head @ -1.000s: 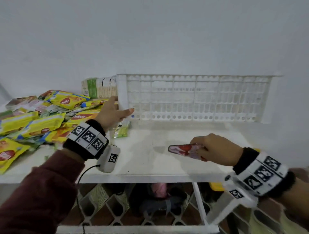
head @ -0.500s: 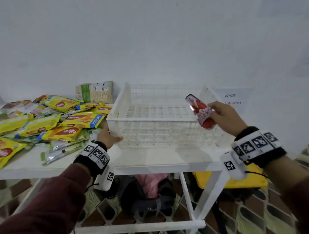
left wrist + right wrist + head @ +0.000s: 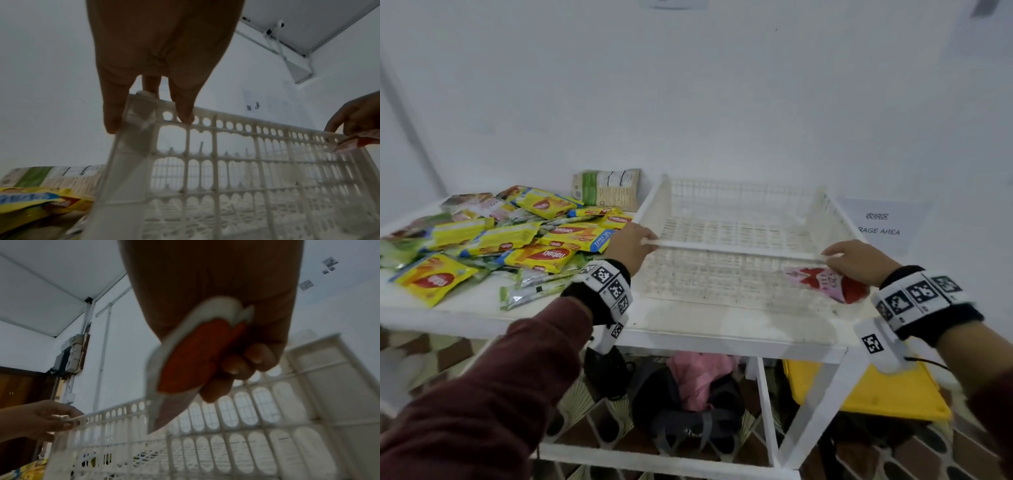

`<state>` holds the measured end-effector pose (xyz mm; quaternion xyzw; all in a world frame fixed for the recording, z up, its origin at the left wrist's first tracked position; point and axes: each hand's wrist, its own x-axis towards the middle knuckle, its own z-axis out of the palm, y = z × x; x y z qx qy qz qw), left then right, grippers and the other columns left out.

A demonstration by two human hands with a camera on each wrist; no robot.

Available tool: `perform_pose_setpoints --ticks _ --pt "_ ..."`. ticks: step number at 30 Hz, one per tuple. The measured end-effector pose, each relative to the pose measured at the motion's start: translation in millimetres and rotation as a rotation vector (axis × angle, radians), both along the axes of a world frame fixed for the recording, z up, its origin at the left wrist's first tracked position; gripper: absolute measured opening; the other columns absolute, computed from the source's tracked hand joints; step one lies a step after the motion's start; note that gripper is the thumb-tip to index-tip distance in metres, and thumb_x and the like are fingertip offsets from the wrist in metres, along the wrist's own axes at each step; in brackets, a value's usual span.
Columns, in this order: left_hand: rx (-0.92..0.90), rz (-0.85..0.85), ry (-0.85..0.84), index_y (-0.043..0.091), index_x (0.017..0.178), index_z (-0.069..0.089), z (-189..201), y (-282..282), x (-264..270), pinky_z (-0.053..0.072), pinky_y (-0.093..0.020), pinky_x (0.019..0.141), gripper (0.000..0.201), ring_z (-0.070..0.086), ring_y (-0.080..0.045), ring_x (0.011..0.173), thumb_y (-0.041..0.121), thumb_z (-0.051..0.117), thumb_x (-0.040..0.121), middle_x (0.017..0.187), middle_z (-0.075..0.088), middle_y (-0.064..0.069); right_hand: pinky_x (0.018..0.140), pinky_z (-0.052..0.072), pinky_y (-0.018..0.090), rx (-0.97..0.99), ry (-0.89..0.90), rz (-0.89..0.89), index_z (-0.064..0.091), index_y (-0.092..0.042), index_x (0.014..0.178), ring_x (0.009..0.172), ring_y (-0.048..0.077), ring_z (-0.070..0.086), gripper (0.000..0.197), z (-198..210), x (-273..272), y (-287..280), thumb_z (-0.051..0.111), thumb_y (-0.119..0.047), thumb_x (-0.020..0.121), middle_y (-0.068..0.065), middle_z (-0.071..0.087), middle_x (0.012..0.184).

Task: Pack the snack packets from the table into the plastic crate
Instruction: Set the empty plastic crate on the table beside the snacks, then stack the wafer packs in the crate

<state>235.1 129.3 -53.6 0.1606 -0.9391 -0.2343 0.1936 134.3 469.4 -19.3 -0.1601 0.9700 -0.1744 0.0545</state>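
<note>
A: Head view? Any text legible?

B: White plastic crate (image 3: 739,245) sits upright on the white table (image 3: 722,329), right of the snack packet pile (image 3: 493,240). Left hand (image 3: 628,246) grips the crate's near-left rim corner, fingers curled over it. Right hand (image 3: 858,260) is at the near-right rim, thumb on top, curled fingers clamping a red-and-pink packet (image 3: 825,281) against the crate's outer front wall. Yellow packets (image 3: 541,255) read "nabati", one "EXTRA 20%". Wall sign (image 3: 878,222) shows Chinese characters and "RAGE AREA", left part cut off by the crate. The green-and-beige pack (image 3: 606,188) has print too small to read.

A: Left wrist?

B: Fingers (image 3: 115,104) wrap the crate corner post (image 3: 131,146), thumb on the front lattice. Yellow packet (image 3: 37,206) at lower left, lettering blurred.

A: Right wrist?

B: Fingers (image 3: 230,369) are closed round the red packet (image 3: 189,361), held outside the crate wall (image 3: 236,434). No writing legible here.
</note>
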Motion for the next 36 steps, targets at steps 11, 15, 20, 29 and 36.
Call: perform_pose_setpoints --ticks 11,15,20,29,36 --pt "-0.031 -0.038 0.025 0.011 0.108 0.066 -13 9 28 0.036 -0.041 0.100 0.021 0.045 -0.031 0.117 0.017 0.058 0.089 0.118 0.054 -0.012 0.076 0.036 0.028 -0.079 -0.076 0.056 0.057 -0.009 0.122 0.090 0.020 0.053 0.031 3 16 20 0.048 -0.011 0.093 0.014 0.059 0.116" --pt "0.042 -0.119 -0.015 0.022 0.129 0.051 -13 4 42 0.025 -0.038 0.112 0.044 0.023 -0.024 0.139 0.019 0.063 0.087 0.151 0.021 -0.007 0.052 0.032 0.023 -0.218 -0.111 0.180 0.055 -0.019 0.110 0.052 0.006 0.052 0.025 31 38 -8 0.047 -0.005 0.091 0.004 0.065 0.070" --pt "0.144 -0.053 0.099 0.022 0.132 0.047 -17 -17 72 0.026 -0.028 0.107 0.047 0.018 -0.018 0.141 0.016 0.062 0.087 0.153 0.013 -0.007 0.042 0.041 0.016 -0.353 -0.159 0.505 0.054 -0.015 0.106 0.040 0.007 0.049 0.028 53 67 -110 0.051 0.004 0.087 0.018 0.063 0.067" --pt "0.164 0.096 0.084 0.015 0.120 0.057 -26 -133 136 0.036 -0.026 0.092 0.033 0.047 -0.024 0.114 0.011 0.062 0.087 0.125 0.048 -0.007 0.057 0.055 0.015 -0.442 -0.331 0.585 0.059 0.005 0.117 0.070 0.022 0.062 0.029 49 89 -365 0.047 0.003 0.091 0.010 0.063 0.097" --pt "0.191 0.129 -0.057 0.015 0.113 0.062 -27 -255 154 0.036 -0.022 0.085 0.023 0.050 -0.015 0.110 0.015 0.057 0.091 0.122 0.054 0.000 0.107 0.039 0.040 -0.667 -0.315 0.405 0.038 -0.006 0.139 0.128 0.031 0.045 0.051 39 55 -496 0.053 -0.007 0.090 0.014 0.043 0.142"
